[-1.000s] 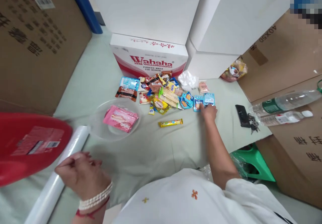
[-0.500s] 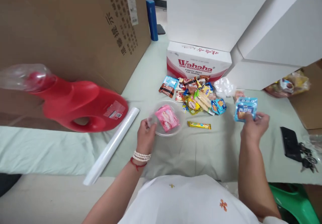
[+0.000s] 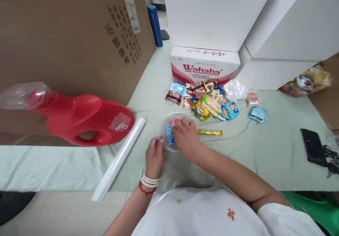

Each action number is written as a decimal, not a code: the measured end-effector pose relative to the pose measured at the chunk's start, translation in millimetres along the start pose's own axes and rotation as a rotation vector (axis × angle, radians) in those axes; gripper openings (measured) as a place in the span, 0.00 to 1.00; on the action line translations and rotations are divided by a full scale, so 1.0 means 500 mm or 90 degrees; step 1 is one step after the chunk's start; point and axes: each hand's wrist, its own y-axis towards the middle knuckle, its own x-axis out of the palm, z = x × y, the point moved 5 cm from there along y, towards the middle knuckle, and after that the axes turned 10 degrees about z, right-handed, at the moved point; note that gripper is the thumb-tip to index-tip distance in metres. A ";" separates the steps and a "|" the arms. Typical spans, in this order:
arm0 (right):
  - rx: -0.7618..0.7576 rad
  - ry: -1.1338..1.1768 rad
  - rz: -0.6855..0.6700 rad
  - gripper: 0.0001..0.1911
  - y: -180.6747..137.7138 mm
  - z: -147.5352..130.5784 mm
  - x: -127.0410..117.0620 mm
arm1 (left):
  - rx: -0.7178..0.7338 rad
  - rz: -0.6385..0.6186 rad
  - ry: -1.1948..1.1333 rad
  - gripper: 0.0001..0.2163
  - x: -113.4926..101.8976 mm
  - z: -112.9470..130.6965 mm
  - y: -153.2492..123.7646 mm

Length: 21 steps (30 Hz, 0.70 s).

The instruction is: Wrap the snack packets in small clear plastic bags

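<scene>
left hand (image 3: 155, 155) gripping clear bowl (image 3: 164, 124) rim, right hand (image 3: 186, 137) grasping blue snack packet (image 3: 169, 136) inside

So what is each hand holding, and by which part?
Left hand holds the bowl by its near rim. Right hand covers a blue packet in the bowl; its grip is hidden.

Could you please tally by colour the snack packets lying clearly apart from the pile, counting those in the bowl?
Blue: 2 (held blue packet, loose blue packet)
Pink: 2 (tucked pink packet, loose pink packet)
Yellow: 1 (yellow stick)
Total: 5, 2 of them in the bowl
</scene>
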 end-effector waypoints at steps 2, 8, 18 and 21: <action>-0.025 -0.007 0.023 0.13 -0.005 0.005 -0.012 | 0.049 0.055 0.061 0.25 -0.009 0.002 0.019; 0.268 0.023 0.323 0.22 -0.111 0.313 -0.079 | 0.057 0.044 0.159 0.36 0.006 -0.001 0.071; 0.988 0.042 0.383 0.23 -0.308 0.806 -0.071 | 0.049 0.014 0.194 0.26 0.016 -0.002 0.060; 0.918 0.086 0.451 0.20 -0.294 0.786 -0.063 | 0.049 0.007 0.185 0.26 0.016 0.001 0.054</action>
